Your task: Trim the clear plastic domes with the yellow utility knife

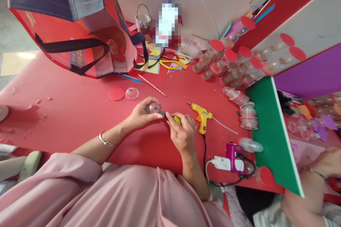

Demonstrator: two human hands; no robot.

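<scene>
My left hand (142,113) is closed around a small clear plastic dome lid (153,107), its fingers and thumb on the rim. In my right hand (183,131) is a utility knife (176,120) with a yellow and black handle; its grey blade meets the side of the lid near my left thumb. Beyond my left hand lie a red disc (116,93) and another clear dome lid (132,94). A patterned paper straw (152,85) rests farther back. To the right of my right hand is a yellow hot glue gun (203,116) with a glue stick in it.
A large red and blue bag (93,53) stands at back left. Scissors (170,64) and paper scraps lie behind. Several assembled clear cups with red discs (230,56) crowd the right, beside a green board (274,131). A purple power block (236,156) trails cables. Another person's arm (306,191) is at far right.
</scene>
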